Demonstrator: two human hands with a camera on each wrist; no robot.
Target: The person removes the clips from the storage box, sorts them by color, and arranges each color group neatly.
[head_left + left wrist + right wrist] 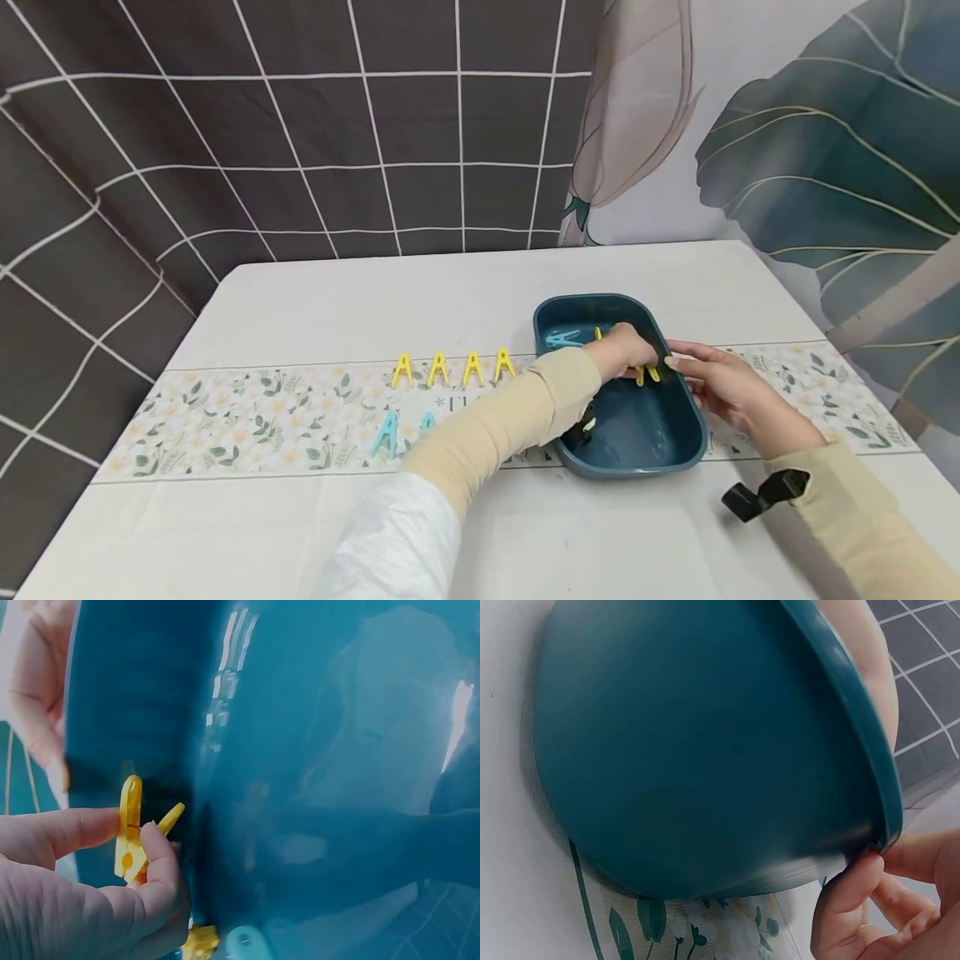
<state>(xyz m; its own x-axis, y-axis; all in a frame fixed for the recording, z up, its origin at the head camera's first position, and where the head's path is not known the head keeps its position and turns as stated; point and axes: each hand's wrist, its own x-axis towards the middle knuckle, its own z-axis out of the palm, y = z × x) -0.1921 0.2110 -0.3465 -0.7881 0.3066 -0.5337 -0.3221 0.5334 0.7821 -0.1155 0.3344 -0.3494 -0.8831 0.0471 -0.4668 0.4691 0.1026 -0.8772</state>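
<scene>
My left hand (624, 348) reaches into a dark blue plastic basin (637, 472). Its thumb and fingers pinch a yellow clothespin (132, 832) close to the basin's side wall, as the left wrist view shows. With thumb and fingers, my right hand (900, 900) grips the basin's rim (891, 817) from outside, on the right. Inside the basin, a light blue clothespin (562, 339) lies near the far left corner. Another yellow clothespin (597, 333) shows beside the left hand, partly hidden by it.
Left of the basin, several yellow clothespins (438, 368) form a row on the floral strip of the white tablecloth (247, 533). Light blue clothespins (386, 434) lie nearer, partly covered by the left forearm. A black strap mount (765, 495) sticks out from the right wrist.
</scene>
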